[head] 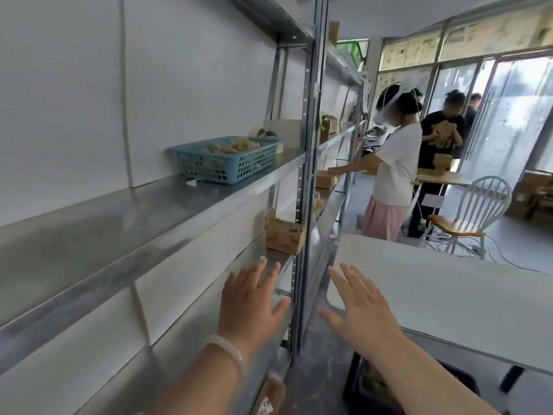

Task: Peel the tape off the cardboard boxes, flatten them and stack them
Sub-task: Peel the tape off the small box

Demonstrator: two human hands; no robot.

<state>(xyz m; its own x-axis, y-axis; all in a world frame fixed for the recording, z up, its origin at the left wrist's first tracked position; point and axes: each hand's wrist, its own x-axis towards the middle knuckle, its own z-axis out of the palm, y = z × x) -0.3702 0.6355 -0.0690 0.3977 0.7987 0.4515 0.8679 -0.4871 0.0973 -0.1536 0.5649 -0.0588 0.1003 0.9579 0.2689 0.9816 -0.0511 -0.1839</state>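
Note:
A small brown cardboard box (pixel 285 235) with red print stands upright on a lower metal shelf, against the shelf post. My left hand (pixel 250 298), with a pale bracelet on the wrist, is stretched toward it with fingers spread and holds nothing; its fingertips are a short way below the box. My right hand (pixel 356 301) is also flat and empty, held out to the right of the post (pixel 311 175). Another small cardboard box (pixel 325 178) sits on a shelf further along.
A blue plastic basket (pixel 230 160) with scraps sits on the upper metal shelf (pixel 119 211). A white table (pixel 449 292) stands at right, a dark bin (pixel 374 384) beneath it. Beyond are a white chair (pixel 472 214) and two people handling boxes.

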